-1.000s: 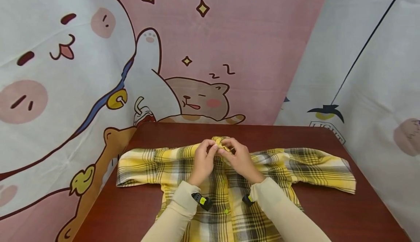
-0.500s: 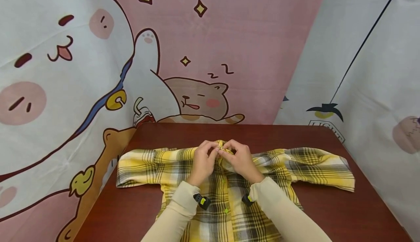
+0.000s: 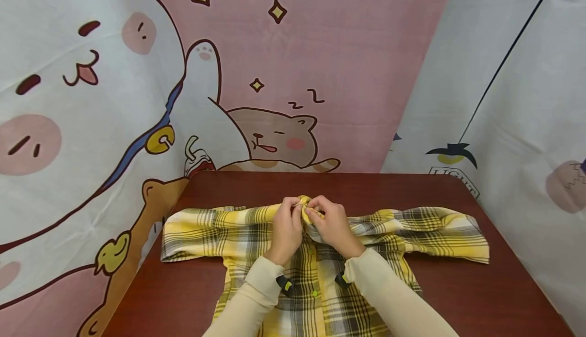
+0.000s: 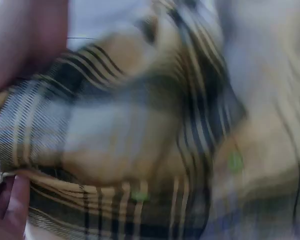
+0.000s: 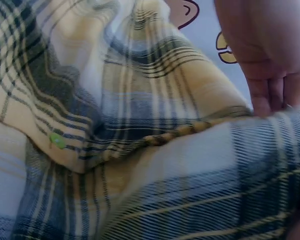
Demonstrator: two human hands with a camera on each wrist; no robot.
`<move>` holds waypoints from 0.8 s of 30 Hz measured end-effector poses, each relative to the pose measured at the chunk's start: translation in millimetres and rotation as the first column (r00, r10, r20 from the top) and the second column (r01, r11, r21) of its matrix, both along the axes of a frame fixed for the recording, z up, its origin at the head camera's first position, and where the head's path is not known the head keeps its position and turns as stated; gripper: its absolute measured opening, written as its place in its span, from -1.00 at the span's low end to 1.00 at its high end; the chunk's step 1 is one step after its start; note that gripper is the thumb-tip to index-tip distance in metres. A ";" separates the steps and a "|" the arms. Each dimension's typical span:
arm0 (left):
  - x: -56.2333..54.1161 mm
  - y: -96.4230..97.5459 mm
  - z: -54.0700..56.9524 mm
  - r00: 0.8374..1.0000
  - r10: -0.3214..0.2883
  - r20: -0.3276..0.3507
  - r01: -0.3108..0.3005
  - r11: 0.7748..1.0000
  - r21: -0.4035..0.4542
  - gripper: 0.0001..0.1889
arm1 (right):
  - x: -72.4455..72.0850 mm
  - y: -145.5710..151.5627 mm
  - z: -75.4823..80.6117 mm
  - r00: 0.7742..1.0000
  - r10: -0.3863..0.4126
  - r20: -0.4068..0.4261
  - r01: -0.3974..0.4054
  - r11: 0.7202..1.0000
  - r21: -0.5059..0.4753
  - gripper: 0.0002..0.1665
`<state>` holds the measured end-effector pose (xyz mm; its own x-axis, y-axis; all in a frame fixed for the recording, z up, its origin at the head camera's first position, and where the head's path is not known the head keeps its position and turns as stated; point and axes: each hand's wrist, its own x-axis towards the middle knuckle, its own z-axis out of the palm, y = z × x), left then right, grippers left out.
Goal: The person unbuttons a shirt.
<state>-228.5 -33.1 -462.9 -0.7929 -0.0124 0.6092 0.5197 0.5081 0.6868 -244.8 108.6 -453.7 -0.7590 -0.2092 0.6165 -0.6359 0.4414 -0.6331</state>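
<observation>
A yellow, white and dark grey plaid shirt (image 3: 197,233) lies front up, its sleeves spread to both sides. At its top centre, the left hand (image 3: 286,230) pinches the collar (image 3: 305,214) between thumb and fingers. From the other side, the right hand (image 3: 334,225) pinches the same collar, fingertips close to the left ones. A green button (image 3: 315,293) shows on the front placket below. Blurred plaid cloth fills the left wrist view, with left fingers (image 4: 15,207) at its edge. In the right wrist view, right fingers (image 5: 270,92) hold a raised fold; another green button (image 5: 57,140) shows.
The shirt lies on a dark red-brown table (image 3: 458,306), whose far edge meets a cartoon-printed curtain (image 3: 357,72). Similar cloth hangs at the left and right. Black bands (image 3: 286,285) with yellow-green marks sit at the person's cream sleeve cuffs.
Both hands stay at the collar, working its cloth between the fingertips. The collar between them has turned slightly, and the right-hand shirt sleeve has shifted a little inward.
</observation>
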 end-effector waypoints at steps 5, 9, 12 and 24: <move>2.2 0.4 7.0 0.949 -0.183 0.255 0.066 0.912 0.405 -0.86 | 0.6 0.1 -9.4 0.994 0.000 -0.108 -0.003 1.000 -0.024 -0.86; -1.8 -4.4 15.6 0.855 -0.349 0.383 0.091 0.828 0.553 -0.78 | -1.8 2.9 -13.4 0.981 0.022 -0.193 -0.017 1.000 0.023 -0.88; -4.0 -9.3 22.0 0.791 -0.422 0.443 0.114 0.813 0.571 -0.71 | -3.7 5.1 -13.0 0.964 0.041 -0.261 -0.019 0.996 0.088 -0.93; -4.2 -17.8 30.5 0.599 -0.616 0.512 -0.052 0.608 0.792 -0.75 | -7.8 3.5 -13.9 0.740 0.061 -0.670 0.087 0.979 0.185 -0.72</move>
<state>-232.7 -50.9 -432.5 -0.9612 0.1754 -0.2130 -0.2635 -0.3548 0.8970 -252.6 112.1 -467.7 -0.1689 -0.3710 0.9132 -0.8545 0.5168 0.0520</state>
